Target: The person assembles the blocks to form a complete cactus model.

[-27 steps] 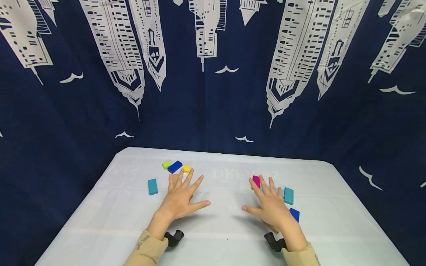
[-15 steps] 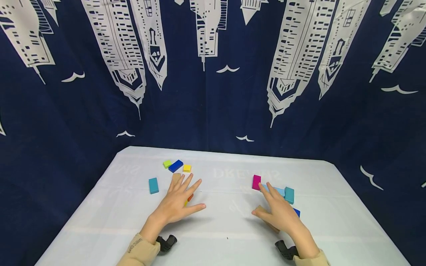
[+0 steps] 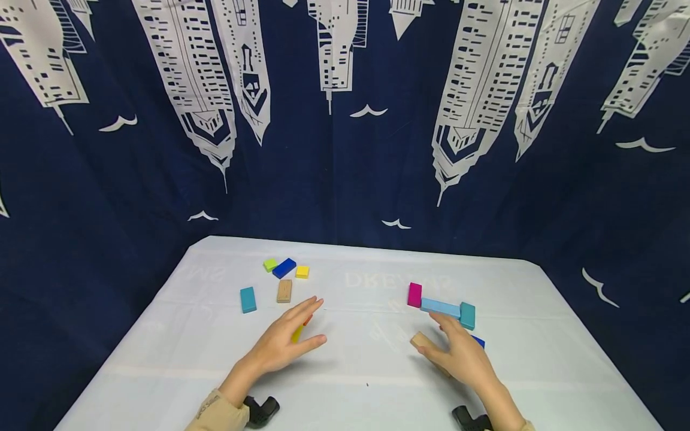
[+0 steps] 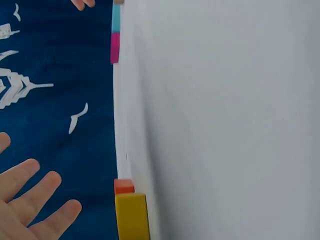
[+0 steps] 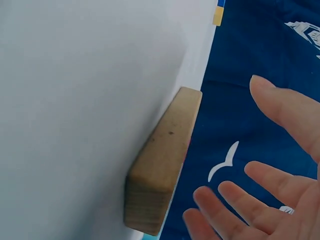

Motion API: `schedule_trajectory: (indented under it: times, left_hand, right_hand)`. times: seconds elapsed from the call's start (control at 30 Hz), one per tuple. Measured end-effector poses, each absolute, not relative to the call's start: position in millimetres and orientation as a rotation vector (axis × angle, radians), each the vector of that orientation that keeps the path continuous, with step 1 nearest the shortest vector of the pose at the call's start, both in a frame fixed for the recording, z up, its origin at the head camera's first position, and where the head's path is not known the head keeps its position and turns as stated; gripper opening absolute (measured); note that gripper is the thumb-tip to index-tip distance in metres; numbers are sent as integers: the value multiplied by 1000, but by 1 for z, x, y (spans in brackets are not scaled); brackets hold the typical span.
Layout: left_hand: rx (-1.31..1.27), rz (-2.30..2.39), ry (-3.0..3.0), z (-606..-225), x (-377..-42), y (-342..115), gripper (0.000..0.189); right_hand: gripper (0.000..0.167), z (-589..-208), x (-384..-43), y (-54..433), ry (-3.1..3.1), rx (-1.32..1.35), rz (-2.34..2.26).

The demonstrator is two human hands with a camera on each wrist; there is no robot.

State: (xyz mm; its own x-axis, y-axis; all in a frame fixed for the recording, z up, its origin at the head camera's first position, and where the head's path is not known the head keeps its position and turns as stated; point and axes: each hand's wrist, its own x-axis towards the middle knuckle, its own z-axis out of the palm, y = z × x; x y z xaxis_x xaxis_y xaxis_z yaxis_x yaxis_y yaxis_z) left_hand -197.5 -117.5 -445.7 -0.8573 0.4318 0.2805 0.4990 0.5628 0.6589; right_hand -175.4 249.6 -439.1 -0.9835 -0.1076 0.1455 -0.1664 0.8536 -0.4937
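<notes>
Yellow block (image 3: 297, 334) and wooden block (image 3: 417, 339) lie on the counter (image 3: 366, 359) in the head view, partly hidden by our left grip (image 3: 279, 342) and right grip (image 3: 460, 355), both empty, fingers loosely extended. The left-wrist view crops the yellow block. Right-wrist view: we'd best pinch the wooden block widthwise.

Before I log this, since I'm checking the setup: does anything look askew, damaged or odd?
Two small things: the printed buildings on the navy backdrop are upside down, tops pointing downward, and a dark speck marks the white table. No visible damage shows on the blocks.
</notes>
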Motion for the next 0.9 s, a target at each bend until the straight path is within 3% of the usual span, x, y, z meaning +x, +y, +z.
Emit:
schedule_trajectory:
  times: [0.27,0.53,0.9]
  left_hand:
    - [-873,-1436,-2567,-459,-194,-118,55]
    - [-897,-1819,-2391,-474,-196,-116,47]
    - [-856,-1902,-2352,-460,-182,-109,45]
  right_hand:
    - [61,-447,-178,249,-2858,134,1033]
    - [58,-455,-182,253,-2847,60,1231]
    - [52,-463,-183,257,-2856,-24,1212]
